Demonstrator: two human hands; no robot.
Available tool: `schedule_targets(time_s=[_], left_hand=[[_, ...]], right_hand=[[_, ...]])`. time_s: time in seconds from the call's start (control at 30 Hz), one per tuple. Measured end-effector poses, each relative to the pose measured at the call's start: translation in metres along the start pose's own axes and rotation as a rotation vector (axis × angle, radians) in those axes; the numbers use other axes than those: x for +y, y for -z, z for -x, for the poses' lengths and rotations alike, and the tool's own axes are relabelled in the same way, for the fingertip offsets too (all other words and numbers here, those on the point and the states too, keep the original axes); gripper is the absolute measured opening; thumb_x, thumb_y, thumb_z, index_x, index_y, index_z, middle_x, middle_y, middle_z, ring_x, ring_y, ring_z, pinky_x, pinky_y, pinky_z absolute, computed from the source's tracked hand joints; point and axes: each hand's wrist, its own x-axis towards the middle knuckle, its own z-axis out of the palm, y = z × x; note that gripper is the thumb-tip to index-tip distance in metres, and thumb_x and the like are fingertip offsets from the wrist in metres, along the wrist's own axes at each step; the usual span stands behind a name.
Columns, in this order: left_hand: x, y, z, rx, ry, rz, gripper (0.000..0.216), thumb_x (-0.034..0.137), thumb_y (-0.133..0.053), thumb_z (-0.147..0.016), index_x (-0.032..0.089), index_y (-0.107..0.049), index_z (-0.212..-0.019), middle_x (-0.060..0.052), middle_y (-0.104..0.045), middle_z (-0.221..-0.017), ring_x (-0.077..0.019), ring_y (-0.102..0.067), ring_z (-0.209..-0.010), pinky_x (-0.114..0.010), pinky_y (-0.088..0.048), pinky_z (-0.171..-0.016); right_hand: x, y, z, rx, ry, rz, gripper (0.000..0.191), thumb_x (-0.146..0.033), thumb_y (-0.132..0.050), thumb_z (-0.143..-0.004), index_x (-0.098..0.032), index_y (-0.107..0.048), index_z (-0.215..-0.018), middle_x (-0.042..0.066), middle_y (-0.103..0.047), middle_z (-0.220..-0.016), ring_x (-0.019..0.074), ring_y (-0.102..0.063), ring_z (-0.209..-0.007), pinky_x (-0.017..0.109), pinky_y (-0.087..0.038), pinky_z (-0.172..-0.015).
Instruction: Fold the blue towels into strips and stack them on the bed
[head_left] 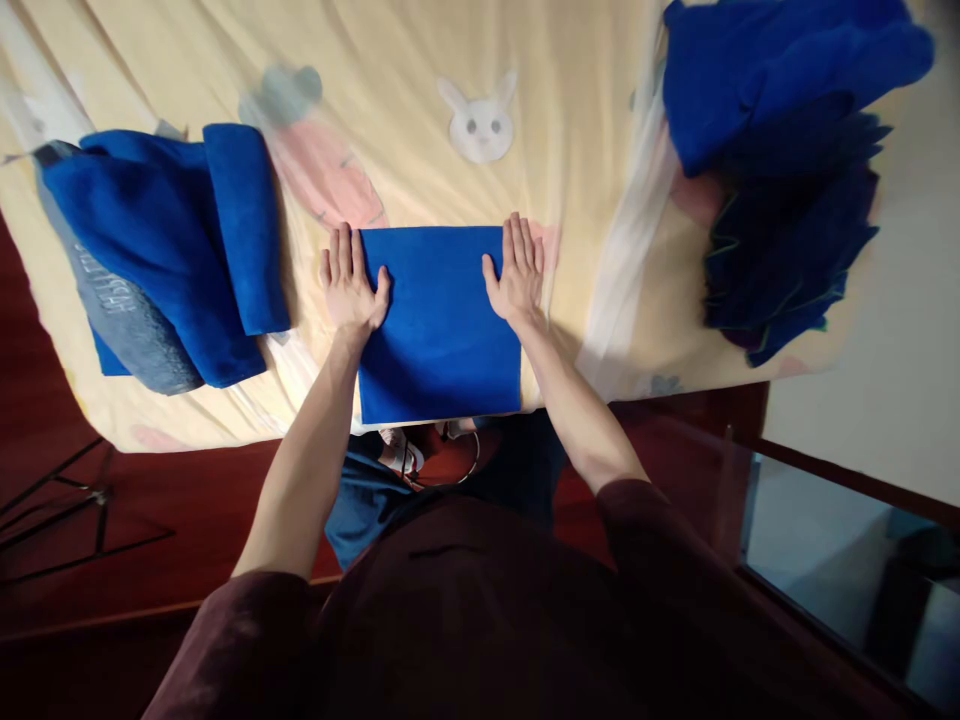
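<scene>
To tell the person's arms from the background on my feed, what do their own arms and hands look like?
The left hand and right hand are bare, with nothing visibly worn on them. The forearms are bare too, below short, dark maroon sleeves.

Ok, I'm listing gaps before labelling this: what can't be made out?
All in the head view:
Palms of the left hand and right hand: hidden by their backs.
Middle cloth: underside hidden by its top.
Grey cloth: lettering too blurred to read surely.
Right pile: layers lost in shadow and blur.
Stand: cut off by the left edge.
</scene>
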Motion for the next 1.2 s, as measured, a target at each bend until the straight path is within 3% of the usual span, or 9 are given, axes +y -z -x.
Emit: schedule_targets(time_s=[0.33, 0.5, 0.63, 0.73, 0.8, 0.87, 0.97, 1.07, 1.2], left_hand=[[-0.006, -0.005, 0.001, -0.007, -0.031, 0.002, 0.076, 0.052, -0.038, -0.101, 0.011, -0.021, -0.162, -0.01, -0.014, -0.17, -0.0245, -0.002, -0.158, -0.05, 0.002, -0.129], [0.009, 0.008, 0.003, 0.017, -0.079, 0.083, 0.078, 0.056, -0.037, -0.101, 0.007, -0.025, -0.16, -0.014, -0.014, -0.169, -0.0277, 0.005, -0.158, -0.052, 0.008, -0.128], [0.035, 0.009, 0.05, 0.014, -0.178, 0.09, 0.074, 0.052, -0.035, -0.102, 0.007, -0.027, -0.16, -0.013, -0.01, -0.17, -0.0281, 0.006, -0.157, -0.053, 0.007, -0.128], [0.045, -0.004, 0.111, -0.057, -0.245, 0.074, 0.068, 0.046, -0.032, -0.103, 0.009, -0.029, -0.16, -0.012, -0.016, -0.169, -0.0265, -0.003, -0.158, -0.051, -0.001, -0.129], [0.045, -0.013, 0.145, -0.08, -0.233, 0.07, 0.065, 0.044, -0.032, -0.103, 0.011, -0.031, -0.16, -0.011, -0.019, -0.168, -0.0263, -0.009, -0.158, -0.051, -0.004, -0.13], [0.041, -0.017, 0.163, -0.071, -0.206, 0.067, 0.064, 0.042, -0.032, -0.103, 0.013, -0.031, -0.16, -0.01, -0.02, -0.168, -0.0266, -0.011, -0.157, -0.051, -0.006, -0.13], [0.033, -0.014, 0.167, -0.068, -0.214, 0.055, 0.063, 0.042, -0.034, -0.103, 0.013, -0.032, -0.159, -0.01, -0.02, -0.168, -0.0267, -0.012, -0.157, -0.051, -0.008, -0.129], [0.021, -0.002, 0.17, -0.109, -0.269, 0.038, 0.064, 0.043, -0.035, -0.103, 0.013, -0.032, -0.159, -0.01, -0.021, -0.167, -0.0269, -0.014, -0.157, -0.05, -0.01, -0.129], [-0.008, 0.016, 0.195, -0.146, -0.287, 0.004, 0.067, 0.044, -0.038, -0.102, 0.013, -0.029, -0.161, -0.009, -0.02, -0.168, -0.0285, -0.015, -0.157, -0.051, -0.011, -0.129]], right_hand=[[0.003, -0.002, -0.001, -0.036, -0.022, -0.011, 0.074, -0.055, -0.009, -0.105, -0.009, -0.009, -0.163, 0.01, -0.007, -0.172, 0.0261, 0.001, -0.159, 0.058, 0.004, -0.127], [-0.027, 0.023, -0.006, -0.073, -0.05, 0.028, 0.071, -0.047, -0.017, -0.107, -0.002, -0.013, -0.161, 0.017, -0.01, -0.17, 0.031, 0.003, -0.158, 0.066, 0.007, -0.123], [-0.087, 0.04, 0.04, -0.093, 0.072, 0.005, 0.071, -0.041, -0.03, -0.105, -0.007, -0.008, -0.163, 0.012, -0.003, -0.171, 0.0332, 0.007, -0.158, 0.067, 0.006, -0.124], [-0.124, 0.034, 0.1, -0.179, 0.155, -0.061, 0.069, -0.039, -0.031, -0.105, -0.011, -0.01, -0.164, 0.009, -0.008, -0.171, 0.0291, 0.001, -0.159, 0.06, 0.002, -0.128], [-0.134, 0.026, 0.131, -0.221, 0.155, -0.096, 0.067, -0.039, -0.031, -0.105, -0.012, -0.012, -0.164, 0.009, -0.012, -0.171, 0.0266, -0.003, -0.159, 0.056, 0.0, -0.129], [-0.134, 0.02, 0.148, -0.227, 0.13, -0.112, 0.068, -0.04, -0.031, -0.105, -0.012, -0.012, -0.164, 0.009, -0.013, -0.171, 0.0255, -0.005, -0.159, 0.055, -0.001, -0.13], [-0.124, 0.02, 0.151, -0.224, 0.128, -0.105, 0.068, -0.04, -0.032, -0.105, -0.011, -0.013, -0.164, 0.009, -0.013, -0.171, 0.0254, -0.005, -0.159, 0.054, -0.002, -0.13], [-0.109, 0.03, 0.153, -0.221, 0.13, -0.08, 0.068, -0.04, -0.033, -0.105, -0.011, -0.015, -0.164, 0.009, -0.014, -0.17, 0.0256, -0.007, -0.159, 0.054, -0.004, -0.13], [-0.08, 0.046, 0.173, -0.184, 0.077, -0.022, 0.068, -0.041, -0.032, -0.105, -0.012, -0.014, -0.164, 0.008, -0.014, -0.17, 0.0269, -0.01, -0.159, 0.056, -0.007, -0.13]])
